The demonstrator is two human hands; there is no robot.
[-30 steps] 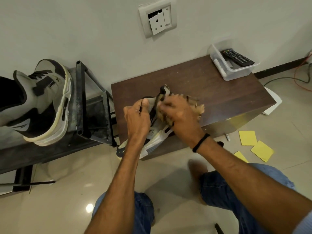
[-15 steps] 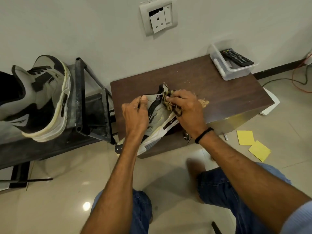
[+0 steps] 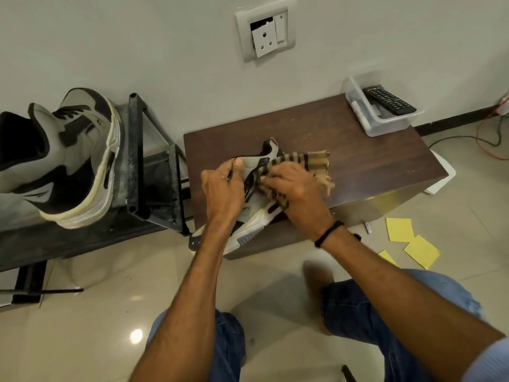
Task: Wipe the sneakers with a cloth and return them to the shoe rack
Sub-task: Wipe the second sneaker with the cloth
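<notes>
A remote lies in a clear tub beside the wall.

wall: grey, socket plate | floor: glossy beige tiles | dark wood table

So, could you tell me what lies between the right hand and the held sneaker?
The striped cloth, gripped by the right hand against the sneaker; the head view shows it.

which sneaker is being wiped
The sneaker over the table: the left hand grips it, the right hand presses the cloth on it. The other sneaker sits on the rack.
</notes>
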